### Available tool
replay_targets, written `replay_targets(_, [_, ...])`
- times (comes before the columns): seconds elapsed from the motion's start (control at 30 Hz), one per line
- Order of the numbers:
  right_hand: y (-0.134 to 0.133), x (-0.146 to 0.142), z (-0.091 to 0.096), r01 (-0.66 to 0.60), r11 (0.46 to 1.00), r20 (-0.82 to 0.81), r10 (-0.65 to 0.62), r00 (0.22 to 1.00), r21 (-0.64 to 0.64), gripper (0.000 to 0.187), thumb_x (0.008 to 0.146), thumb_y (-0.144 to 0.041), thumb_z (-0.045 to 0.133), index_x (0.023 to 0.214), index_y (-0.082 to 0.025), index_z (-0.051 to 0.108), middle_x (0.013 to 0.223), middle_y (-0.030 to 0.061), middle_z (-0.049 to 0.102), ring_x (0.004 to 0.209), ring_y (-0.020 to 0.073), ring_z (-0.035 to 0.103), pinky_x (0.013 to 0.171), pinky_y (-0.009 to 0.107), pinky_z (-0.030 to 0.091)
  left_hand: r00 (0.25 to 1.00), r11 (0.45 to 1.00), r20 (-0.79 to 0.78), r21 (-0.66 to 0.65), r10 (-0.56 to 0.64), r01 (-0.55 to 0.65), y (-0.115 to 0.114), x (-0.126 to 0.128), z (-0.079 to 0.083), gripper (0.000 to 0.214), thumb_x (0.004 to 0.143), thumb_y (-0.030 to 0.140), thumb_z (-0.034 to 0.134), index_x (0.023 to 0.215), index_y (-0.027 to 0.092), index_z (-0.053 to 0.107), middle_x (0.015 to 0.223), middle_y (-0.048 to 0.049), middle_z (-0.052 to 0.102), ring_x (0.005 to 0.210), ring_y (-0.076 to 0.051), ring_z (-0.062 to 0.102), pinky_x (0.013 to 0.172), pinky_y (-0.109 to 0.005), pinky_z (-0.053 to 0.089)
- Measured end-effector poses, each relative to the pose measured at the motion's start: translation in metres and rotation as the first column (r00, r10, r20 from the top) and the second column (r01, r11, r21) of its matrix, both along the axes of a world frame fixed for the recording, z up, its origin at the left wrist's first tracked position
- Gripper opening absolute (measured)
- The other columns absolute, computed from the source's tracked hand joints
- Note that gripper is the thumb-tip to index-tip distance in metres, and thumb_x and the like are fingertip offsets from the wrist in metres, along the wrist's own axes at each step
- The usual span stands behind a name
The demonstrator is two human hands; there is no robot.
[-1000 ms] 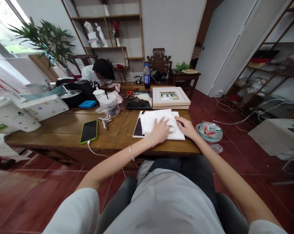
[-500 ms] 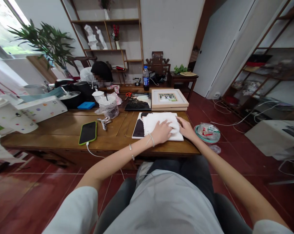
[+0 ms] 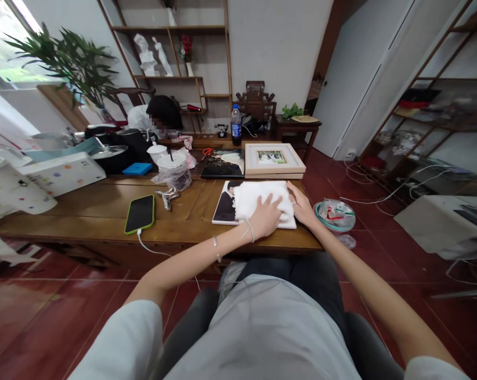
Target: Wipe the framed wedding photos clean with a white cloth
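A photo panel (image 3: 223,207) with a white edge lies flat near the table's front edge. Spread over most of it is a white cloth (image 3: 254,194), which leaves the left part of the picture bare, a figure in dark clothes. My left hand (image 3: 267,214) rests flat on the cloth with its fingers apart. At the panel's right edge is my right hand (image 3: 302,207), fingers stretched along the side and touching the border. The underside of the right fingers is hidden.
Behind the panel lie a framed picture (image 3: 275,161) and a dark panel (image 3: 225,163). To the left are a phone (image 3: 140,214) on a cable, a silver clamp-like piece (image 3: 167,198) and a bagged cup (image 3: 173,169). A person (image 3: 159,116) sits across the table (image 3: 183,227).
My left hand has slid slightly on the cloth. More of the picture's left side, with the dark-clothed figure, shows now. My right hand stays at the panel's right edge.
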State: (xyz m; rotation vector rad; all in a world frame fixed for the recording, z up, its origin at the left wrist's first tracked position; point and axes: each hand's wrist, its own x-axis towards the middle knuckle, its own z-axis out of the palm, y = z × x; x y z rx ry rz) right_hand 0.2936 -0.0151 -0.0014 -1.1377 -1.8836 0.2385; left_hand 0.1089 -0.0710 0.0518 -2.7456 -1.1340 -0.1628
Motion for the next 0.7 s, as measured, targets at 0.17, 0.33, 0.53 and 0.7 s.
replay_targets(0.17, [-0.001,-0.002,0.003,0.017,1.0,0.021,-0.017,1.0,0.0,0.044,0.091,-0.035,0.038,0.13,-0.019,0.049,0.142,0.0088,0.045,0.131,0.0228,0.04,0.111,0.043,0.03,0.99,0.991,-0.037,-0.011,-0.136,0.136,-0.062,-0.026,0.009,0.031,0.087,0.023,0.045,0.11,0.017,0.065,0.148,-0.0074,0.035,0.135,-0.034,0.03,0.103,-0.053,0.034])
replay_targets(0.33, [-0.001,-0.002,0.001,-0.018,1.0,0.087,0.018,0.996,-0.011,0.042,0.084,-0.025,0.046,0.124,-0.02,0.056,0.133,0.0072,0.055,0.124,0.024,0.049,0.106,0.042,0.037,0.985,0.984,-0.029,-0.068,-0.169,0.166,-0.065,-0.043,0.013,0.032,0.087,0.023,0.045,0.112,0.019,0.063,0.149,-0.0047,0.035,0.135,-0.031,0.03,0.103,-0.05,0.035])
replay_targets(0.53, [-0.002,-0.004,0.0,-0.048,0.997,0.095,0.054,0.994,-0.056,0.037,0.08,-0.014,0.046,0.111,-0.022,0.066,0.123,0.0051,0.063,0.123,0.0224,0.051,0.107,0.042,0.037,0.999,0.993,0.024,-0.114,-0.022,0.024,0.007,-0.042,0.012,0.033,0.088,0.022,0.043,0.117,0.019,0.059,0.145,-0.0075,0.04,0.134,-0.03,0.032,0.103,-0.051,0.034])
replay_targets(0.7, [-0.002,-0.003,0.001,-0.066,0.996,0.084,0.072,0.994,-0.064,0.035,0.079,-0.013,0.048,0.107,-0.022,0.068,0.122,0.0048,0.063,0.123,0.0219,0.051,0.108,0.042,0.035,0.998,0.992,0.063,-0.123,0.024,-0.016,0.059,-0.031,0.006,0.035,0.09,0.025,0.042,0.122,0.022,0.056,0.149,-0.0053,0.033,0.137,-0.03,0.024,0.107,-0.055,0.027])
